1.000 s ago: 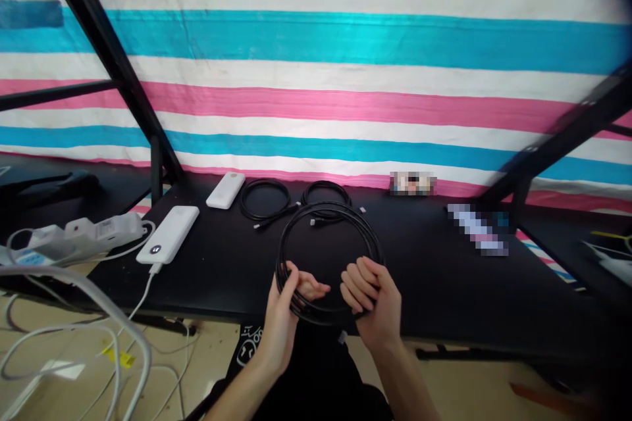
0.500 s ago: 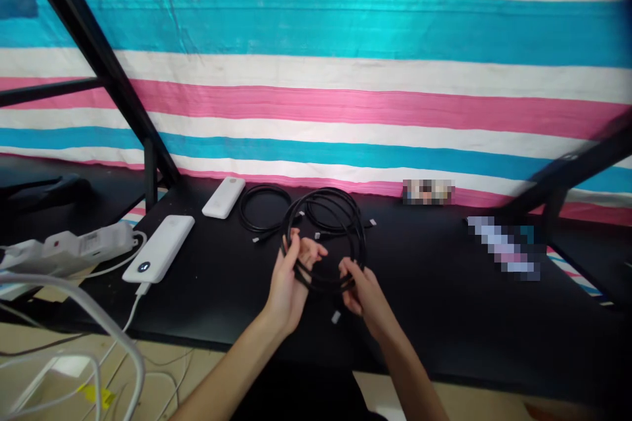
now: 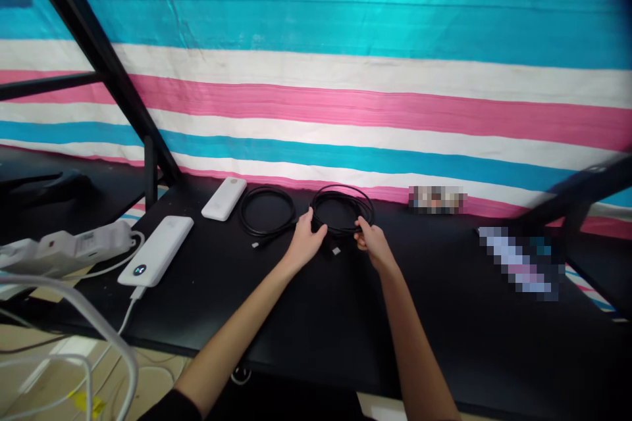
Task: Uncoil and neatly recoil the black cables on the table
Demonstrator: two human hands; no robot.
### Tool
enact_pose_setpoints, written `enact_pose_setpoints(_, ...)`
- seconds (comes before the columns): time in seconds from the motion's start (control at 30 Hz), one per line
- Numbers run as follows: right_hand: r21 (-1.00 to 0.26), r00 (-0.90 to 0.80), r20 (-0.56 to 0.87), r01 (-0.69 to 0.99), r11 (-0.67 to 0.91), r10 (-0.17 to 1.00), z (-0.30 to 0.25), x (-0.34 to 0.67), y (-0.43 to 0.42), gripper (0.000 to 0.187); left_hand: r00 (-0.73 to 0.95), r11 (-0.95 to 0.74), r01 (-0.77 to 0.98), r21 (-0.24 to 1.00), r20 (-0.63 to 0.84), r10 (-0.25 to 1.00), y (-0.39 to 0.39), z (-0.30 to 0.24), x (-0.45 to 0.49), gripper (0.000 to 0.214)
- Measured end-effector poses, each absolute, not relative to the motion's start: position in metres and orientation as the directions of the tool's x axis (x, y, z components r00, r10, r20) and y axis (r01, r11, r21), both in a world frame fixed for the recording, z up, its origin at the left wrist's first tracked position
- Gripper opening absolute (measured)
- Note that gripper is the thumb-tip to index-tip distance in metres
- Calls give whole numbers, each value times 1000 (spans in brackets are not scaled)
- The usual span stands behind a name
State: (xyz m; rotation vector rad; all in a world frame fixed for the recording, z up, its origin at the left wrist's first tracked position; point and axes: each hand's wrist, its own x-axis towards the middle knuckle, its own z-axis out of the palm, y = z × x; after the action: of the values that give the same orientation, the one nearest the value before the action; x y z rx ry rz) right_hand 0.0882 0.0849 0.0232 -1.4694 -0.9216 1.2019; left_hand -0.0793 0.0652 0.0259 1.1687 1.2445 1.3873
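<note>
A coiled black cable point(image 3: 342, 188) is between my two hands at the back of the black table, overlapping another black coil so that the two are hard to tell apart. My left hand point(image 3: 306, 241) grips its left side, thumb toward the middle and fingers partly hidden. At the right side of the loop, my right hand point(image 3: 374, 245) pinches the cable with curled fingers. A silvery plug point(image 3: 336, 251) points toward me between the hands. Just left of my left hand lies a separate coiled black cable point(image 3: 266, 189), its connector point(image 3: 255, 245) on the table.
Two white power banks, one farther back point(image 3: 224, 198) and one nearer point(image 3: 157, 251) with a white cable plugged in, lie on the left of the black table point(image 3: 276, 322). A white power strip point(image 3: 83, 247) is at far left. Blurred items point(image 3: 437, 199) lie right. Striped sheeting point(image 3: 345, 66) hangs behind.
Both hands have moved away from me with the coiled cable, lowering it over the coil at the back. My left fingers, spread before, have closed in at the loop's side.
</note>
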Motion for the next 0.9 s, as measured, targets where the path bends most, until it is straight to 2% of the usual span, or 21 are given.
enact_pose_setpoints(0.13, -954, 228, -237, 130, -270, 944, 22, 93, 85, 24, -127, -105, 360, 927, 161, 979, 52, 21, -125, 37)
enact_pose_setpoints(0.27, -893, 257, -192, 355, -277, 947, 22, 99, 84, 33, -141, -76, 615, 785, 204, 969, 50, 19, -159, 44)
enact_pose_setpoints(0.37, -809, 305, -134, 515, -282, 943, 20, 102, 83, 48, 5, -187, 705, 685, 258, 966, 53, 20, -147, 40)
enact_pose_setpoints(0.47, -745, 317, -90, 608, -275, 944, 21, 102, 81, 49, 257, -386, 700, 601, 293, 921, 56, 25, -112, 40)
enact_pose_setpoints(0.53, -694, 316, -68, 666, -273, 946, 25, 104, 78, 51, 337, -446, 695, 564, 292, 895, 59, 26, -94, 41)
enact_pose_setpoints(0.63, -624, 396, 8, 719, -304, 918, 32, 110, 73, 59, 260, -376, 760, 531, 282, 923, 64, 23, -95, 42)
enact_pose_setpoints(0.7, -654, 476, 109, 696, -297, 873, 35, 114, 71, 58, 123, -245, 823, 513, 261, 957, 66, 18, -111, 42)
enact_pose_setpoints(0.8, -732, 501, 261, 660, -170, 825, 32, 116, 72, 50, -38, -67, 873, 483, 204, 978, 61, 8, -140, 41)
enact_pose_setpoints(0.9, -735, 430, 320, 675, -65, 844, 28, 110, 73, 45, -95, 15, 877, 480, 144, 985, 50, 4, -154, 35)
